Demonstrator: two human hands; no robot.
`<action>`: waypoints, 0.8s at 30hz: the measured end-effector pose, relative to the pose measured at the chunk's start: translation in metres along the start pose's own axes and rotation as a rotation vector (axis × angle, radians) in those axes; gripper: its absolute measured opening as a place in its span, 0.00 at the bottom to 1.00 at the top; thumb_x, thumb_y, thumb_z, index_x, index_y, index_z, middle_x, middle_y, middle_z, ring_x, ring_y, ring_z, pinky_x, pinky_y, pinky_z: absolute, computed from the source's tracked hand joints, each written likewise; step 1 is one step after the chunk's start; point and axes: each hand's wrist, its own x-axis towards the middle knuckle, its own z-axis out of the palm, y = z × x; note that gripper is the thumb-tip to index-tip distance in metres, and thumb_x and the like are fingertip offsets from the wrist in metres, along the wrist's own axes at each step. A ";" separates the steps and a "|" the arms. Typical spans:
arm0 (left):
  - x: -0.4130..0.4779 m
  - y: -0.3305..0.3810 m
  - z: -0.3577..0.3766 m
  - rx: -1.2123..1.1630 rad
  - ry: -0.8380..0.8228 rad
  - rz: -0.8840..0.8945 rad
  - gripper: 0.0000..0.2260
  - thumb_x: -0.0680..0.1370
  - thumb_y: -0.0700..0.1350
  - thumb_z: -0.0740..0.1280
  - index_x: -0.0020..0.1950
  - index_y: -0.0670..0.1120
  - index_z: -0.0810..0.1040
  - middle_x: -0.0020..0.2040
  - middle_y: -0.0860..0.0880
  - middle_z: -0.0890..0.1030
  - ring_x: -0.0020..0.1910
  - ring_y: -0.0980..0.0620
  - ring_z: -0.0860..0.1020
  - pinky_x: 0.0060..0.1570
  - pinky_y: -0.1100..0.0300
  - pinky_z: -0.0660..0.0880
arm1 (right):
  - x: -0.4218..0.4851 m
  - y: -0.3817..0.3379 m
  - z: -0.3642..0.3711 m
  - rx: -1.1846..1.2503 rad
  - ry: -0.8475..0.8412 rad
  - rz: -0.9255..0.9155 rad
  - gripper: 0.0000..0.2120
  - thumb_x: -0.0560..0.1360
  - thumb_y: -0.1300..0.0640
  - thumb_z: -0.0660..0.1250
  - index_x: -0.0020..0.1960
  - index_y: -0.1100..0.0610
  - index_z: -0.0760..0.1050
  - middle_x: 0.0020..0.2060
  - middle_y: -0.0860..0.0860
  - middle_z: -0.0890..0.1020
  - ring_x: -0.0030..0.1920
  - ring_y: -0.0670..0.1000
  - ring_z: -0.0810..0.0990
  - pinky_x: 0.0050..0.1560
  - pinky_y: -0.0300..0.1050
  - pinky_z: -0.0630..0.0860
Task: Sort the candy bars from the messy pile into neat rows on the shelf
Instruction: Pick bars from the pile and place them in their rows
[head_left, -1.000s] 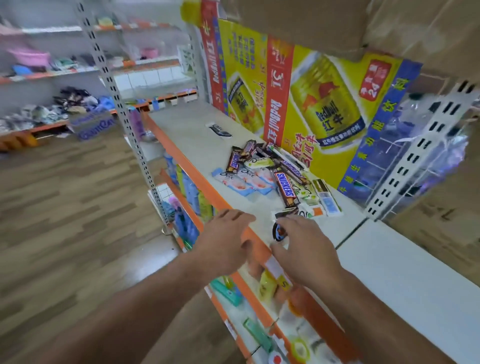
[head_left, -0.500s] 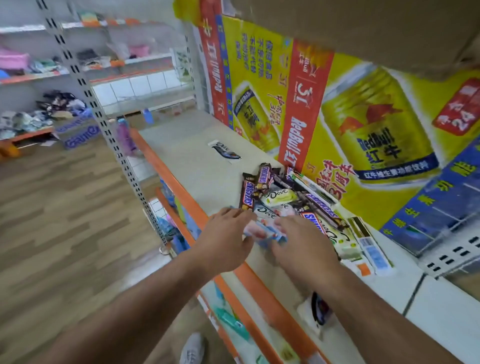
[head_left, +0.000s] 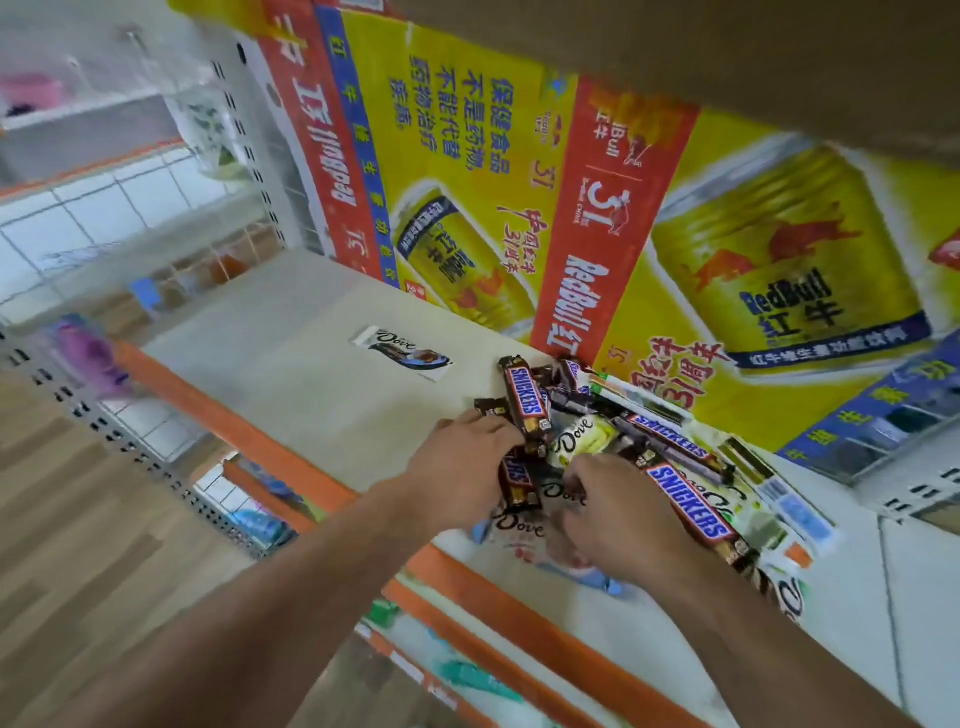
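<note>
Hands deep in the heap: we reach into the pile of candy bars lying against the Red Bull carton at the back of the shelf. Our left hand curls its fingers at an upright Snickers bar; our right hand, just beside it, bends over the white Dove wrappers. The fingertips are hidden, so we cannot tell whether either hand has closed on anything. A lone Dove bar lies well apart to the left. We judge the sorting barely begun; next we need one bar firmly pinched, lifted free and laid straight beside it
</note>
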 end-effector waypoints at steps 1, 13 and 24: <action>0.002 -0.003 -0.002 0.043 0.014 0.010 0.27 0.70 0.44 0.66 0.69 0.54 0.68 0.65 0.54 0.71 0.65 0.49 0.68 0.56 0.54 0.68 | 0.000 -0.001 0.001 -0.002 0.003 0.014 0.13 0.76 0.48 0.66 0.58 0.50 0.71 0.56 0.47 0.76 0.56 0.50 0.73 0.52 0.44 0.71; 0.016 -0.023 -0.017 0.037 -0.124 0.043 0.17 0.73 0.56 0.67 0.59 0.55 0.68 0.58 0.54 0.73 0.64 0.51 0.68 0.67 0.45 0.57 | -0.006 -0.006 0.003 -0.069 0.015 0.178 0.22 0.75 0.40 0.65 0.64 0.50 0.69 0.56 0.51 0.77 0.58 0.53 0.74 0.57 0.50 0.71; 0.003 0.001 -0.036 -0.225 -0.124 -0.062 0.07 0.75 0.47 0.70 0.48 0.51 0.72 0.40 0.52 0.76 0.38 0.53 0.74 0.32 0.57 0.67 | -0.034 0.011 -0.013 0.064 0.030 0.244 0.07 0.78 0.54 0.63 0.51 0.49 0.64 0.39 0.48 0.75 0.41 0.53 0.76 0.40 0.49 0.73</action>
